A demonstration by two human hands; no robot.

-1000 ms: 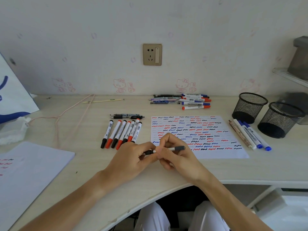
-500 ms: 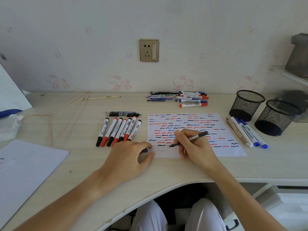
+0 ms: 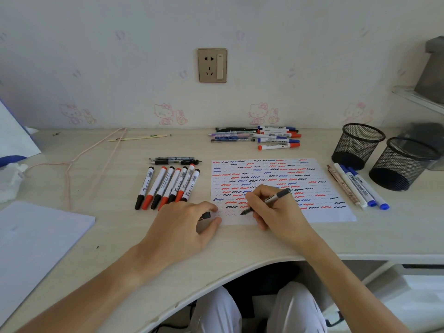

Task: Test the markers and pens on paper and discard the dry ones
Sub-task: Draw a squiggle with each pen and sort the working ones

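I'm mid-test: my right hand (image 3: 276,210) pinches a black pen (image 3: 265,201) in a writing hold, tip down on the near left part of the scribbled paper (image 3: 336,212), wrist resting near the desk edge. My left hand (image 3: 182,227) lies knuckles-up at the sheet's near left corner, fingers curled round the cap (image 3: 206,215). Next, I judge, a short squiggle, then checking whether ink shows.

A home bedroom study corner: cartoon-cat wallpaper (image 3: 168,114), wall socket (image 3: 212,65), pale desk (image 3: 115,236).
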